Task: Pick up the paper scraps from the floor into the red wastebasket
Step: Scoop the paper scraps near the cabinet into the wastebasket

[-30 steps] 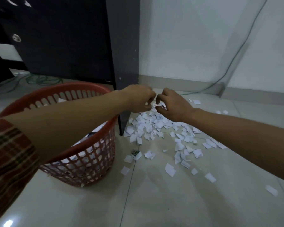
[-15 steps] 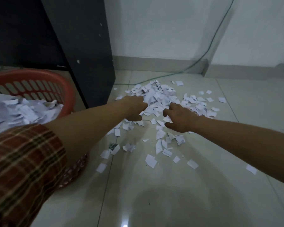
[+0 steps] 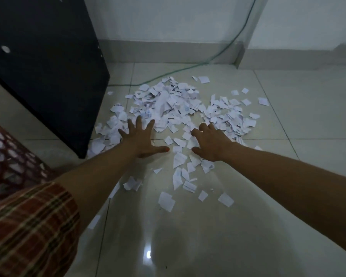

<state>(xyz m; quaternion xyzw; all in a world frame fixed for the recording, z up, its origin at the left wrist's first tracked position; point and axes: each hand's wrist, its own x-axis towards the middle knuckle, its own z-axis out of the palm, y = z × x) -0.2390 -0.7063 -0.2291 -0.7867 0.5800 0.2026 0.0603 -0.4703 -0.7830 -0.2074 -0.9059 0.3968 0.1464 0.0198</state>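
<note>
A dark cabinet [image 3: 48,76] is standing at the left, its corner reaching down onto the pale glossy floor tiles [image 3: 288,156]. A green cable [image 3: 208,60] is trailing down the white wall [image 3: 168,17] and snaking across the floor toward the cabinet's base. A grey skirting board [image 3: 158,50] is running along the foot of the wall. A bright ceiling light is glinting off the tiles low in the view. A plaid sleeve [image 3: 28,226] is filling the lower left corner.
</note>
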